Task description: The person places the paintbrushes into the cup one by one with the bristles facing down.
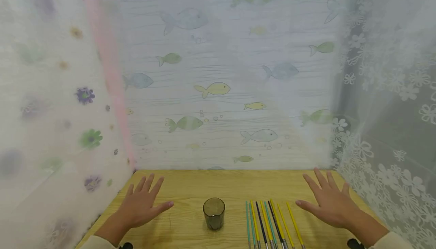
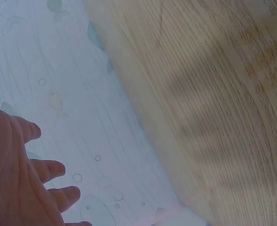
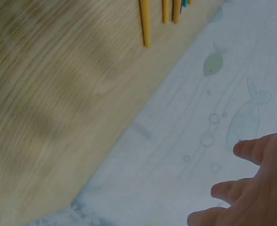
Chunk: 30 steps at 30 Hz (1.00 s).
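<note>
- two hands over a wooden worktop (image 1: 190,188), palms down, fingers spread and straight; neither holds anything.
- left hand (image 1: 141,203): grip released, hovering at the left part of the worktop, thumb pointing toward the glass; wrist view shows the fingertips (image 2: 58,168) slightly bent against the fish-print backdrop.
- right hand (image 1: 328,201): grip released, at the right part of the worktop, thumb pointing toward the sticks; wrist view shows fingers (image 3: 251,149) apart, nothing between them.
- dark tinted glass tumbler (image 1: 214,213): upright, between the hands, a bit nearer the left thumb; not touched.
- row of thin coloured sticks (image 1: 272,224): teal, yellow and dark ones, lying side by side flat on the worktop, just right of the tumbler and just left of the right hand; near ends run off the bottom edge of the head view. not touched.
- surround: fish-print sheet (image 1: 218,90) behind, flower-print curtain (image 1: 51,109) left, white lace curtain (image 1: 391,128) right.
</note>
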{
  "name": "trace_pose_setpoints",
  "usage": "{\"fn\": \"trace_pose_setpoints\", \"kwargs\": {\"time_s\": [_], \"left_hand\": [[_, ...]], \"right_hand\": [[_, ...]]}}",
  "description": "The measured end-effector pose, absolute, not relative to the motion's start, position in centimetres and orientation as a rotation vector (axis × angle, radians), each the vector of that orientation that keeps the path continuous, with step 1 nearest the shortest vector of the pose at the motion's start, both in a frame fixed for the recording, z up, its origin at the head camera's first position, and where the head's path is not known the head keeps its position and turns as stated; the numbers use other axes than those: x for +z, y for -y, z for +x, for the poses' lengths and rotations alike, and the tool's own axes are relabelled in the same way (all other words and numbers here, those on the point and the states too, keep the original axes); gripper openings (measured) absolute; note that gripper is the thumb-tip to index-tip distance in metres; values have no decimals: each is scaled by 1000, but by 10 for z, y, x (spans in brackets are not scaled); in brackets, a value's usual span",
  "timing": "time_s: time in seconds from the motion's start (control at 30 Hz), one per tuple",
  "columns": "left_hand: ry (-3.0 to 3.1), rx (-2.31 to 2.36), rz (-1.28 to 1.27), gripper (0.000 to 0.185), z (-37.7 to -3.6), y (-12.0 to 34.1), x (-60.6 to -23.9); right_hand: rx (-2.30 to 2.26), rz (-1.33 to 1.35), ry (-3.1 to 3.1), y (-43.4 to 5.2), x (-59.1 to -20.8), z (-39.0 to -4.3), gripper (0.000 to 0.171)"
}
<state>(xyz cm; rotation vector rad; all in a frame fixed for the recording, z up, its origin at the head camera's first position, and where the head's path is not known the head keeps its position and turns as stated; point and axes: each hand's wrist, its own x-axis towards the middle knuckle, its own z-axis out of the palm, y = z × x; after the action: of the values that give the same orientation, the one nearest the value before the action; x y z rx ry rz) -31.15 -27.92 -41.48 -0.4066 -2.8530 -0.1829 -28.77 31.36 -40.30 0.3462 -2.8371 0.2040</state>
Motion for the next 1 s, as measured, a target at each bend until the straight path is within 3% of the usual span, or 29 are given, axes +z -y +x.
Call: {"fn": "trace_pose_setpoints", "kwargs": {"time_s": [0.73, 1.0], "left_hand": [[2906, -233, -394, 95, -313, 278, -424], [2990, -588, -458, 100, -317, 269, -433]], "right_hand": [[364, 341, 2985, -315, -407, -291, 98], [640, 349, 3098, -317, -409, -299, 101]]}}
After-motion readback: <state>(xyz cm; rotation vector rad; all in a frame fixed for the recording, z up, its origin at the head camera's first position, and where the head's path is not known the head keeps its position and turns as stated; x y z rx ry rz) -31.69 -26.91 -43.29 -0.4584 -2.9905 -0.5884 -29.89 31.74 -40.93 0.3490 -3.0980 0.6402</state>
